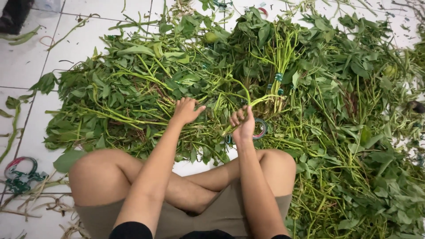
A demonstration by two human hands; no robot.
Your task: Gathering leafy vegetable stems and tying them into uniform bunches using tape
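I sit cross-legged on a white tiled floor in front of a big heap of leafy green stalks [133, 88]. My right hand [242, 125] is closed around a few green stems [256, 102] that curve up to the right. My left hand [186, 110] rests on the stalks of the heap just to the left, fingers curled down among them; whether it grips one is unclear. A roll of tape [260, 128] lies right beside my right hand. Behind it stand tied bunches [279, 57] bound with green tape.
Loose stalks and leaves [354, 168] cover the floor to my right. A tangle of green and red bands [20, 173] lies at the left on the tiles [26, 66]. A dark shoe [13, 15] shows at the top left corner.
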